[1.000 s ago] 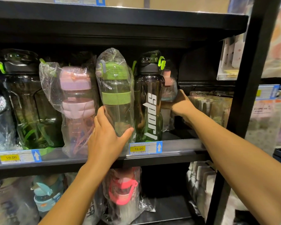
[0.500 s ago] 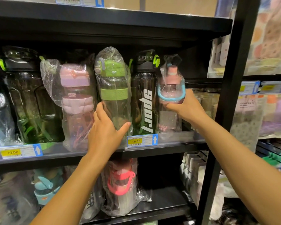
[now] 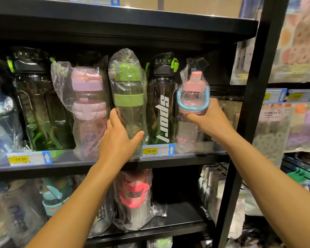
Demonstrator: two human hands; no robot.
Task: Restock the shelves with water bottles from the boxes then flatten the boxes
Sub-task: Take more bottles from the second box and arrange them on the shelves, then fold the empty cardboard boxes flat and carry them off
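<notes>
On the black middle shelf [image 3: 200,153] stands a row of bottles. My left hand [image 3: 119,140] wraps the lower part of a green-lidded bottle [image 3: 128,97] in a clear bag, upright at the shelf front. My right hand [image 3: 209,117] grips a small pink-lidded bottle [image 3: 192,97] with a blue carry loop, also bagged, at the row's right end beside a dark "sport" bottle [image 3: 161,108]. A pink bagged bottle [image 3: 88,108] stands left of the green one.
A large dark jug [image 3: 34,101] with a green clasp fills the left. Price tags reading 19.00 [image 3: 29,159] and 16.00 [image 3: 157,150] sit on the shelf edge. A black upright post [image 3: 254,108] bounds the right side. Below stands a red-handled bagged bottle [image 3: 134,196].
My right hand has brought the small pink-lidded bottle forward from behind the "sport" bottle to the shelf front. My left hand has stayed on the green-lidded bottle.
</notes>
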